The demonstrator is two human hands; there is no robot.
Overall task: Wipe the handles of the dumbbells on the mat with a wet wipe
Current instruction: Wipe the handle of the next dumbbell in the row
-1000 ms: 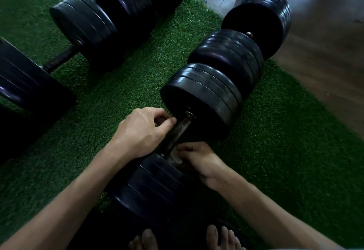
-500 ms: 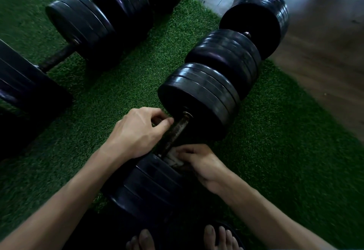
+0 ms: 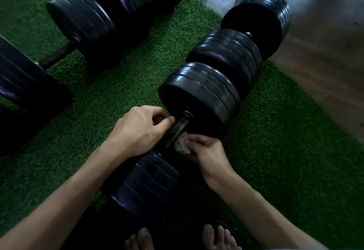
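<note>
On a green mat (image 3: 275,151), a rusty dumbbell handle (image 3: 178,129) is gripped by the left hand (image 3: 136,131); a white wet wipe (image 3: 182,144) is pinched against its right side by the right hand (image 3: 208,151).

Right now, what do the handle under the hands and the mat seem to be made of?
Handle: apparently bare metal, dull with rusty brown speckles. Mat: looks like synthetic turf, with short green fibres like grass.

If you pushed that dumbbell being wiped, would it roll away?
Probably only a little. The dumbbell has round plates, so it could roll, but several thick plates suggest it is heavy, and the grassy mat would likely slow it.
</note>
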